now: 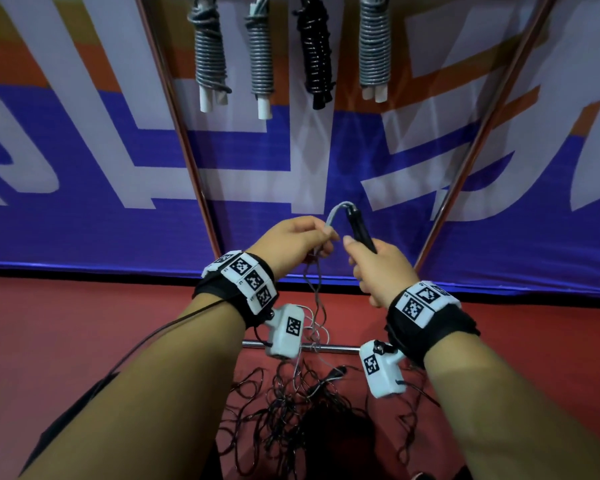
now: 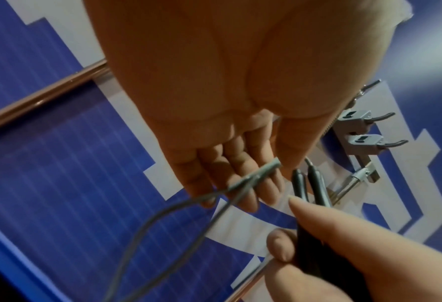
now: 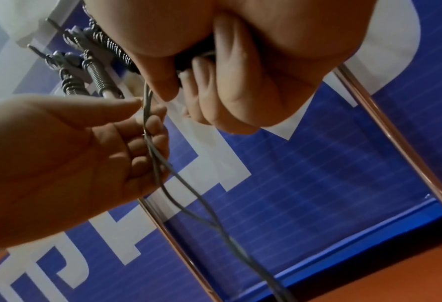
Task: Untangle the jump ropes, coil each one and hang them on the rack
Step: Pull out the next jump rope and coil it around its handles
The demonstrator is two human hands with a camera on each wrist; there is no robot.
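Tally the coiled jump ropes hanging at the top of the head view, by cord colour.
Grey coiled ropes: 3
Black coiled ropes: 1
Total hanging: 4

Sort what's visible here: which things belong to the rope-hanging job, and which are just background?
Part of the job:
- black handles, gripped by the right hand
- grey cord, pinched by the left hand
- tangled ropes on the floor
- four coiled ropes already hanging
- rack hooks

Just there:
- blue banner
- red floor
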